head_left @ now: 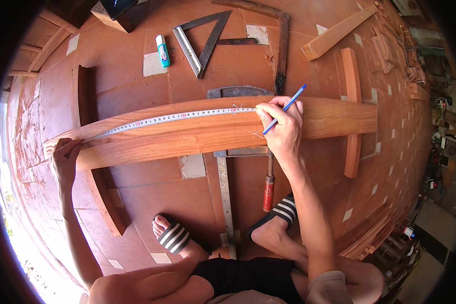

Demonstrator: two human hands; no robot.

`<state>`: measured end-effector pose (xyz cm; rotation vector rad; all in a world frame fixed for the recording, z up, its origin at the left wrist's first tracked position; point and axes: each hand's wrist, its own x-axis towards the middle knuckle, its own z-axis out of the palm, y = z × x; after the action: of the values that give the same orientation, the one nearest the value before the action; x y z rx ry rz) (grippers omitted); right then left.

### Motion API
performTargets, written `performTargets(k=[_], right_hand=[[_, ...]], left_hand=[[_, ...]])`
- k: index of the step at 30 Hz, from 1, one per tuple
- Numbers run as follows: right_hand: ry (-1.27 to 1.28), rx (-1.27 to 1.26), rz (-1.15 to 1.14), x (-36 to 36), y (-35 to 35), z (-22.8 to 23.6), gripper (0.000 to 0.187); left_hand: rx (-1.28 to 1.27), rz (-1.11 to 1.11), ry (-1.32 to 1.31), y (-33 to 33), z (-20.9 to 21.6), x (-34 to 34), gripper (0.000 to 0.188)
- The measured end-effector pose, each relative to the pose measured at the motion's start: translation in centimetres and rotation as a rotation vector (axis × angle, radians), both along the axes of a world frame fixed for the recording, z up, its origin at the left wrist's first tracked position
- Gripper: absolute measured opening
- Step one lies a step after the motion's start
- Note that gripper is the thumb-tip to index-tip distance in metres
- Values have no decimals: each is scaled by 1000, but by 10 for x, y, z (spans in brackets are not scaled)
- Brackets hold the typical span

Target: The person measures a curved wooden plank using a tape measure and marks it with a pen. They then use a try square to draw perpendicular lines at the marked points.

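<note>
A long reddish-brown wooden board (187, 139) lies crosswise in front of me. A white tape measure blade (187, 117) stretches along its surface. At the board's left end my left hand (66, 156) is closed, pinching the tape's end there. My right hand (282, 124), right of the middle, is closed with a blue ballpoint pen (295, 99) between the fingers, its tip pointing up and right. Its fingertips also press the tape's other visible end to the board. White scribbled marks (257, 134) show on the wood beside this hand.
Wooden battens (353, 144) lie under the board at both sides. A bar clamp with a red handle (269, 192) lies beneath its middle. Beyond are a triangular set square (207, 43), a green glue-like tube (162, 52) and a metal square (282, 45). More timber (339, 33) lies at right.
</note>
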<state>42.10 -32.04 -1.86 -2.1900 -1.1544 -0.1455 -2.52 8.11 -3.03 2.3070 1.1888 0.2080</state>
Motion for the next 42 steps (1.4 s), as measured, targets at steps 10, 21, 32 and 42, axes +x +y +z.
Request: performTargets(k=[10, 21, 32, 42], right_hand=[[20, -31, 19, 1, -3, 5, 13], [-28, -131, 40, 1, 0, 11, 11], [77, -190, 24, -15, 26, 35, 12], [125, -39, 151, -120, 137, 15, 8]], left_hand=[[14, -27, -47, -8, 4, 8, 18], [132, 1, -35, -27, 26, 31, 19], [92, 3, -55, -7, 31, 25, 17], [43, 46, -1, 20, 36, 6, 20]])
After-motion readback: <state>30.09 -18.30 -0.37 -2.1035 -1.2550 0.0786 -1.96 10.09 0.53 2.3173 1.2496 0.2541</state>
